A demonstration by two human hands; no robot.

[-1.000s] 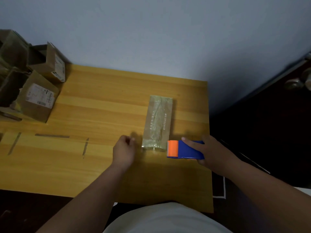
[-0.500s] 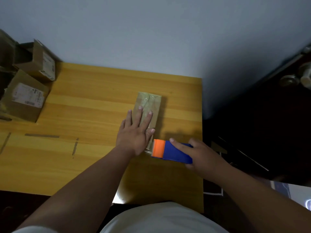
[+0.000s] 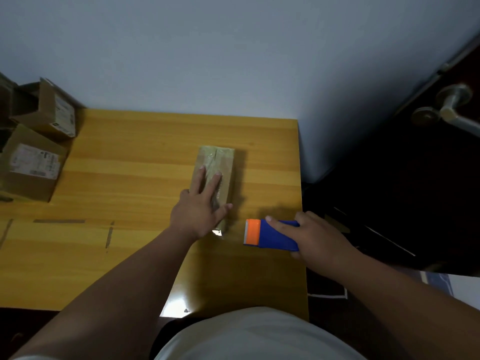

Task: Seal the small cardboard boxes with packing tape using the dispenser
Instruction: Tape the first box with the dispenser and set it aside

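Left hand (image 3: 201,206), fingers spread flat, presses on the taped top of the small box (image 3: 215,178) lying mid-worktop (image 3: 130,157). Right hand (image 3: 315,237) is closed around the blue-and-orange tape dispenser (image 3: 270,233), held just right of the box's near end and apart from it. The strip appears laid and cut; smoothing is the step in hand. Next likely calls for another unsealed box from the stack (image 3: 33,152) at left.

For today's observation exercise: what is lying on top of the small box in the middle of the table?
The left hand lies flat on the small box, fingers spread over clear tape along its top seam. The hand covers the box's near half, so the tape there is hidden.
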